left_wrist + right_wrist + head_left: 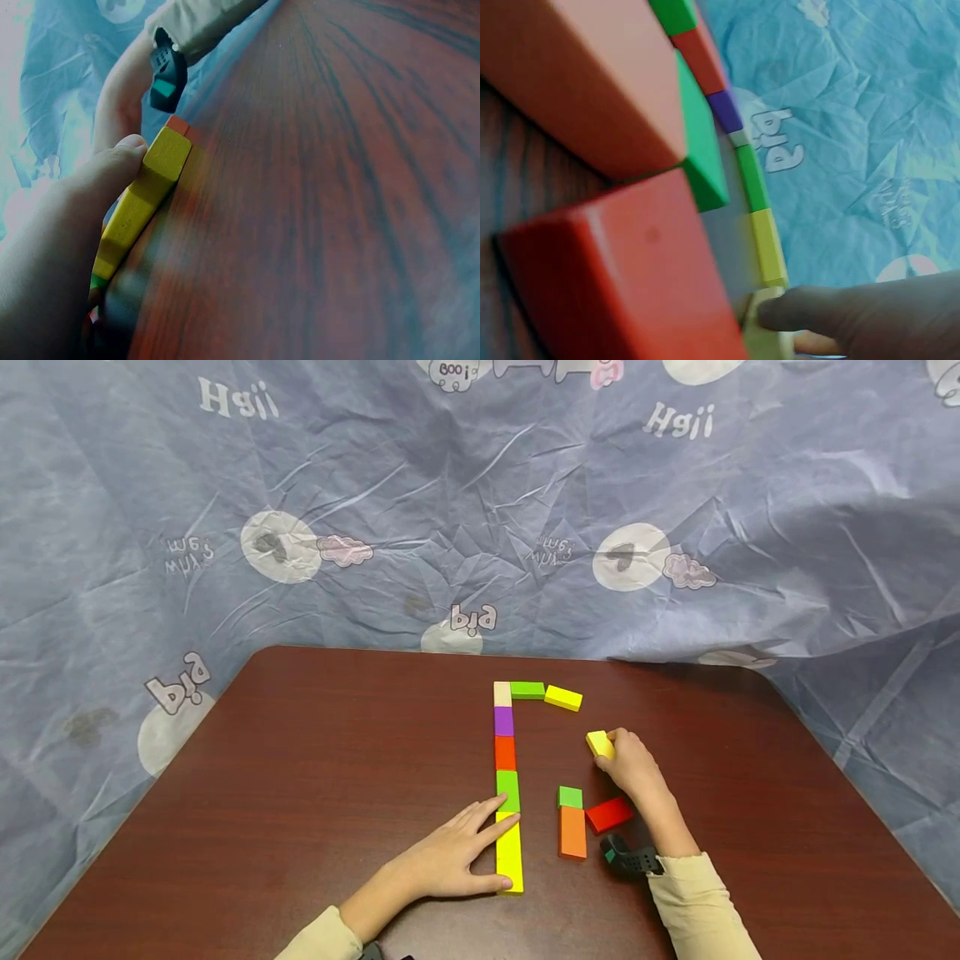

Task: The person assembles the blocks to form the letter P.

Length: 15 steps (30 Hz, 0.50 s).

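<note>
A straight column of coloured wooden blocks runs away from me: yellow blocks (509, 852) nearest, then a green block (512, 781), a red block (506, 753), a purple block (503, 722) and a cream block (502, 693). My left hand (446, 857) lies with fingers spread, its fingertips touching the yellow and green blocks; in the left wrist view its thumb (129, 154) rests against the yellow end. Out to the right, my right hand (634, 766) pinches a yellow block (599, 743) between thumb and fingers.
From the cream block, a green block (527, 691) and a slightly angled yellow block (563, 697) extend rightward. Nearer, a small green block (570, 797) touches an orange block (572, 833), with a tilted red block (610, 814) beside them. Patterned blue cloth (480, 510) hangs behind the brown table (337, 760).
</note>
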{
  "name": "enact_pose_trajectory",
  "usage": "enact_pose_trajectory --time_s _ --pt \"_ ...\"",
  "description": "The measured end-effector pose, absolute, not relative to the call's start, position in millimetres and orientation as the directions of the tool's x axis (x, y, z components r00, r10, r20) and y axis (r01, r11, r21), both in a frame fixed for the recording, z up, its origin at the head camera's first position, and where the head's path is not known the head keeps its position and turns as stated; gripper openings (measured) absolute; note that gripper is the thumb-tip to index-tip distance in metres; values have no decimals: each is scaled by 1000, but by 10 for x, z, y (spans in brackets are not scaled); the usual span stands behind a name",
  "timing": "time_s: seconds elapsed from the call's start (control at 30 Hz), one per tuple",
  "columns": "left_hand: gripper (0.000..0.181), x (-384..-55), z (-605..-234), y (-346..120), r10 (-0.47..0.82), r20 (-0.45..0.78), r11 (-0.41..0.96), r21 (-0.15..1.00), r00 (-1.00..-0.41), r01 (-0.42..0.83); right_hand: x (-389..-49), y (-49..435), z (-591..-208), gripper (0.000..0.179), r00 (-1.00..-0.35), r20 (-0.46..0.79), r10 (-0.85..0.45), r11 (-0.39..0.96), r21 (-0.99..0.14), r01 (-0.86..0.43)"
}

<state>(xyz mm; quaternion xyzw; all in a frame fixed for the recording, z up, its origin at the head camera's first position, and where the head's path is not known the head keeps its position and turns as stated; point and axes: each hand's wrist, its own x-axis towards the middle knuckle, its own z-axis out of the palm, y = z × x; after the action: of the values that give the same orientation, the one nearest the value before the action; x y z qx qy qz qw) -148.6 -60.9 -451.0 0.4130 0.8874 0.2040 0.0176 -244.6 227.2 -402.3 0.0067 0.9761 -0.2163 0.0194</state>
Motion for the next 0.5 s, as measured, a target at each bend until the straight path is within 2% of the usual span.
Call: enact_pose_trajectory --time_s 0.17,0.5 --pt "73 -1485 -4509 -613 738 136 579 377 -661 723 -2596 2235 -4080 48 -997 43 63 890 -455 37" --pt "73 -1482 -4509 -612 738 126 580 385 -663 718 -2805 2150 -4129 50 -995 20 94 852 -519 70"
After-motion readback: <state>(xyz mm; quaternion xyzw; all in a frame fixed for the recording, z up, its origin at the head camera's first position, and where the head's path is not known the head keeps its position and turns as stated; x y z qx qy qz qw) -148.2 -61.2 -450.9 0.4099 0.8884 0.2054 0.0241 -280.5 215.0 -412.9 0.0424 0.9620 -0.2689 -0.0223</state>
